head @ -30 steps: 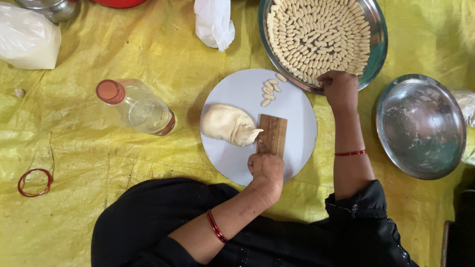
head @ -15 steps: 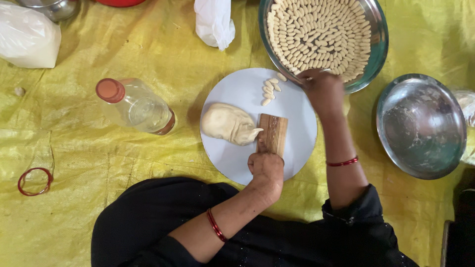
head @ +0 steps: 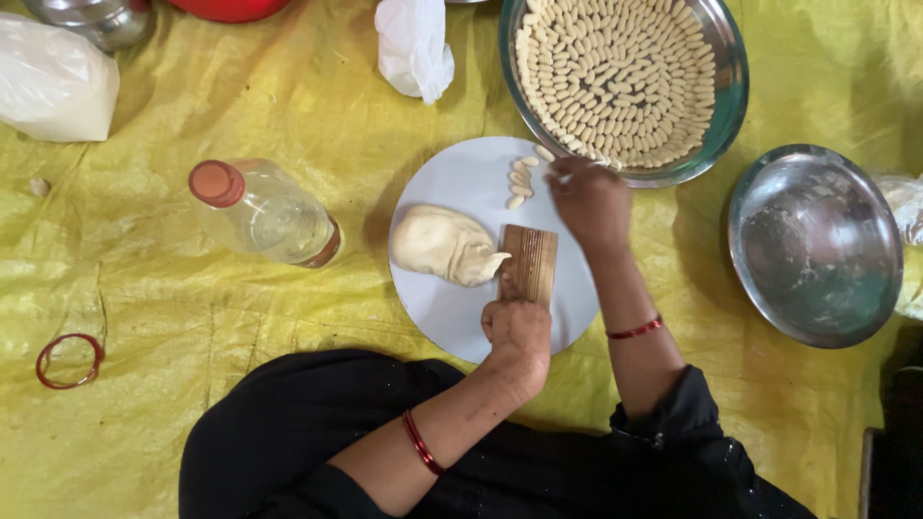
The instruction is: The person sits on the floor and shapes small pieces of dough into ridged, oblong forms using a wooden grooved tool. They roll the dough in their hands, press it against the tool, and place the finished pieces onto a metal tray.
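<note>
My left hand (head: 516, 332) grips the near edge of a small ridged wooden board (head: 529, 261) lying on a round white plate (head: 452, 317). A lump of pale dough (head: 444, 244) rests on the plate just left of the board. My right hand (head: 588, 200) hovers over the plate's far right side, its fingertips pinched on a small dough piece (head: 562, 177). A short row of shaped dough pieces (head: 519, 181) lies just left of those fingertips. Beyond the plate, a steel tray (head: 731, 86) holds several rows of the same shaped pieces.
Everything sits on a yellow sheet (head: 192, 317). A plastic bottle with a red cap (head: 260, 211) lies left of the plate, and an empty floury steel bowl (head: 815, 245) is on the right. A white bag (head: 53, 82), crumpled white plastic (head: 413, 43) and a red bangle (head: 69, 360) are nearby.
My right hand has drawn back from the steel tray's rim to the far side of the plate, next to the shaped pieces. My left hand has stayed on the board.
</note>
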